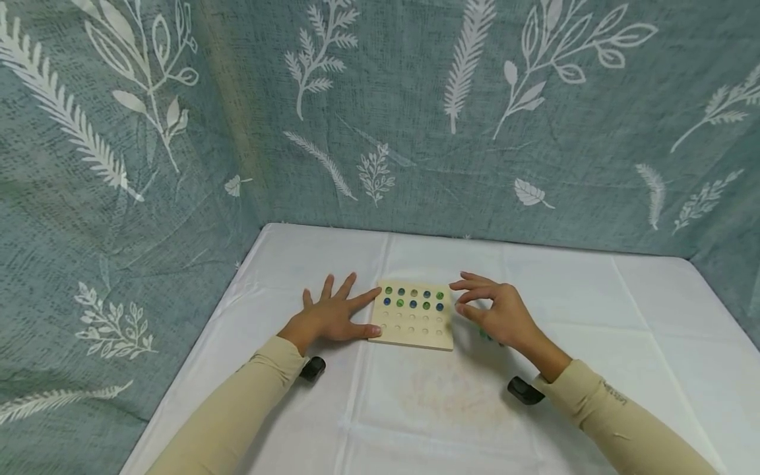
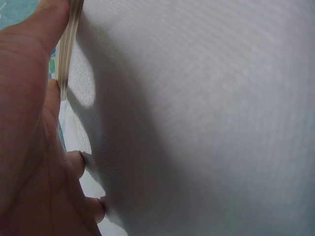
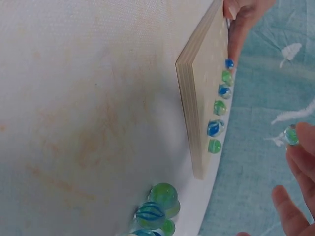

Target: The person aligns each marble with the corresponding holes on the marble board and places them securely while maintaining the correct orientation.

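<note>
A pale wooden board [image 1: 411, 340] with rows of round hollows lies on the table. Blue and green glass marbles [image 1: 413, 304] fill its two far rows; the two near rows hold none. My left hand [image 1: 332, 318] is spread flat, thumb and index finger resting on the board's left edge, the other fingers on the cloth. Just off the right edge, my right hand [image 1: 499, 313] pinches a green marble [image 3: 291, 134] between thumb and index finger, above the table. Beneath that hand sits a cluster of loose marbles [image 3: 155, 209], partly hidden in the head view.
A white cloth [image 1: 285, 264] covers the table. Green-blue leaf-patterned curtains [image 1: 404, 165] hang behind it and on the left. A black wrist device [image 1: 525, 390] sits under the right wrist, another [image 1: 313, 369] under the left.
</note>
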`<state>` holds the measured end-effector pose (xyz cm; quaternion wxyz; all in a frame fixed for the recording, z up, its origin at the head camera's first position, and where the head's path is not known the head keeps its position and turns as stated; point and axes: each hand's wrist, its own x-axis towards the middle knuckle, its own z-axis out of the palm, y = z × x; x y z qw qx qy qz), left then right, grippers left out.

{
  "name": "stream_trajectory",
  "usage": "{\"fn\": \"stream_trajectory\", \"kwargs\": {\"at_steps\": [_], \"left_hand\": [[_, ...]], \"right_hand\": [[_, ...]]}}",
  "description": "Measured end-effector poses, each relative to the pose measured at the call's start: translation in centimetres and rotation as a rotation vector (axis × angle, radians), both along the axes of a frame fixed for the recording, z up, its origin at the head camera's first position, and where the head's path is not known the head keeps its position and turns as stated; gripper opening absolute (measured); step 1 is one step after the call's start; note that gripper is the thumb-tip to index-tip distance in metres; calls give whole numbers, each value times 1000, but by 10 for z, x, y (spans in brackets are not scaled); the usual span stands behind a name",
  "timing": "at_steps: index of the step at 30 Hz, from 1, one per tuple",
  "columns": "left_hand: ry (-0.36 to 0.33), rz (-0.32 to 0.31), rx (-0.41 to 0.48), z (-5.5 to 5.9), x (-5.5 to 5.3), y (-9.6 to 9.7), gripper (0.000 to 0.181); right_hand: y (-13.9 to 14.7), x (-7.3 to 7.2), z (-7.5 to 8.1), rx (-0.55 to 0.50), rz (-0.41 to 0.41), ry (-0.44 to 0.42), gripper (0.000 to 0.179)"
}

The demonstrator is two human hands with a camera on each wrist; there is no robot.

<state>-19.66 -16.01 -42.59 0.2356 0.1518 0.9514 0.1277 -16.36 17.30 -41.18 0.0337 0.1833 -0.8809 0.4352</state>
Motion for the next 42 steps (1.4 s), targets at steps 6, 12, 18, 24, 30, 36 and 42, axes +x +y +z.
{"fn": "stream_trajectory", "kwargs": {"at_steps": [6, 12, 18, 24, 30, 36, 42], "left_hand": [[12, -1, -9, -2, -1, 0, 88], [12, 0, -19, -4, -1, -1, 89], [13, -1, -26, -3, -1, 0, 89], [11, -1, -24, -3, -1, -1, 90], [3, 2, -22, -2, 0, -2, 89], [-7, 6, -14, -2, 2, -3, 89], [1, 3, -15, 2, 2, -1, 89]], "right_hand": [[-3, -1, -3, -6, 2, -8, 9], [-7, -1, -6, -15, 16, 0, 8], [-10, -2, -5, -16, 29, 17, 8], [-16, -2, -4, -16, 33, 22, 7], [-22, -2, -3, -23, 35, 10, 6], [-26, -1, -2, -24, 37, 2, 7], [-29, -2, -1, -33, 45, 6, 8]]}}
